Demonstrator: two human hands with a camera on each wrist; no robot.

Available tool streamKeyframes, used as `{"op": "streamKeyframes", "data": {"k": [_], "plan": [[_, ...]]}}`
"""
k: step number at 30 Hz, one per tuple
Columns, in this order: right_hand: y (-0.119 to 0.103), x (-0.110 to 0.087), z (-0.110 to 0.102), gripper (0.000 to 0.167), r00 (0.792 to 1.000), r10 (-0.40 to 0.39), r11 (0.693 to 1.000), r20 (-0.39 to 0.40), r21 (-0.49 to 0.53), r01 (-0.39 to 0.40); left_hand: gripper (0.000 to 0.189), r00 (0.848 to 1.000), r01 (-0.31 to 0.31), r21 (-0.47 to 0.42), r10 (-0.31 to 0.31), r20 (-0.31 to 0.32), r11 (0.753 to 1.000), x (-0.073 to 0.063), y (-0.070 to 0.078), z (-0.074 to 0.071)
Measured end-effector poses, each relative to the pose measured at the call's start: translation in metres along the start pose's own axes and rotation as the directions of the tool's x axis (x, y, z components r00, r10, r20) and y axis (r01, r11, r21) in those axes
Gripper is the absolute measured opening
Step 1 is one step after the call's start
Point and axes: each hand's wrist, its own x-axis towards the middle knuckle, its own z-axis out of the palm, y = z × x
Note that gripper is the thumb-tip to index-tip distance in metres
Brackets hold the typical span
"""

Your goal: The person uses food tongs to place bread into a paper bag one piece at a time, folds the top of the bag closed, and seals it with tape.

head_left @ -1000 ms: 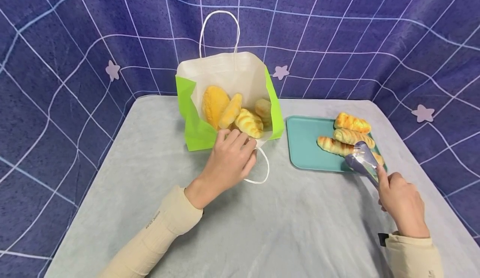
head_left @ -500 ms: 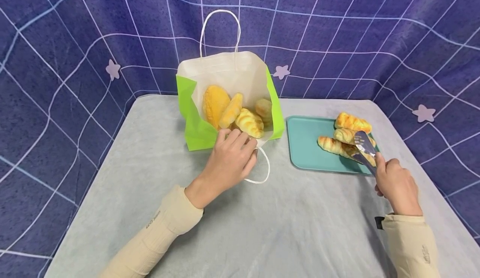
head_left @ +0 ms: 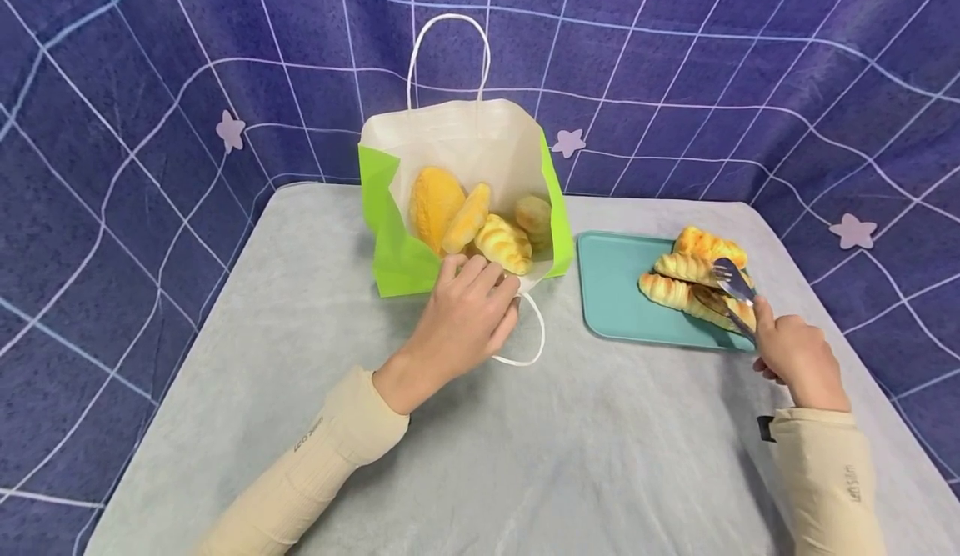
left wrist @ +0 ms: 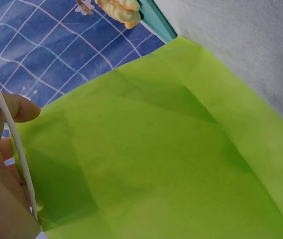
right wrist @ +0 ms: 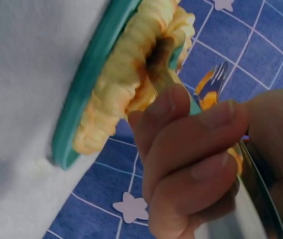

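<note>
My left hand [head_left: 467,314] grips the front rim of a green paper bag [head_left: 401,271], whose white inside faces up at me. In the left wrist view the thumb lies by the bag's edge, with the white cord handle [left wrist: 19,139] across the hand. My right hand [head_left: 801,356] holds metal serving tongs [head_left: 741,289] with a fork-shaped tip. Their ends reach over the teal tray [head_left: 615,289], at the middle bread roll [head_left: 682,267]. The other tip dips between that roll and the front roll [head_left: 666,290]. A browner roll [head_left: 708,244] lies behind.
Several breads sit inside the bag, among them a yellow oval one [head_left: 437,206] and a ridged roll [head_left: 504,243]. A loop of the front handle [head_left: 542,331] hangs onto the grey tabletop [head_left: 525,456]. A blue gridded cloth [head_left: 300,31] rises behind the table.
The right hand has moved the tongs up and back from the front roll to the middle one, which has shifted slightly left. The left hand keeps its hold on the bag.
</note>
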Motion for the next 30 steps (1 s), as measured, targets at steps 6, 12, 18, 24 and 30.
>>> {"op": "streamKeyframes", "data": {"k": [6, 12, 18, 24, 30], "plan": [[0.002, 0.01, -0.013, 0.087, 0.997, -0.013, 1.0, 0.083, -0.006, 0.013, 0.019, 1.0, -0.006, 0.006, 0.006, -0.006, 1.0, 0.001, 0.0, 0.0], [0.004, 0.017, -0.015, 0.088, 0.993, -0.012, 0.999, 0.118, -0.038, 0.017, 0.02, 1.0, -0.006, 0.0, 0.006, -0.006, 1.0, 0.001, 0.0, 0.0], [0.003, 0.016, -0.007, 0.09, 0.997, -0.035, 0.993, 0.066, -0.11, 0.042, 0.019, 1.0, -0.002, 0.002, 0.002, -0.006, 1.0, 0.0, 0.0, -0.001], [0.005, 0.011, 0.001, 0.087, 1.0, -0.008, 0.997, -0.031, -0.082, 0.005, 0.019, 1.0, -0.001, 0.008, 0.001, -0.003, 1.0, -0.001, 0.0, 0.0], [0.008, 0.004, 0.007, 0.081, 0.989, -0.031, 0.998, -0.147, -0.057, 0.023, 0.019, 1.0, -0.003, 0.012, 0.003, -0.01, 1.0, -0.001, 0.0, -0.001]]}}
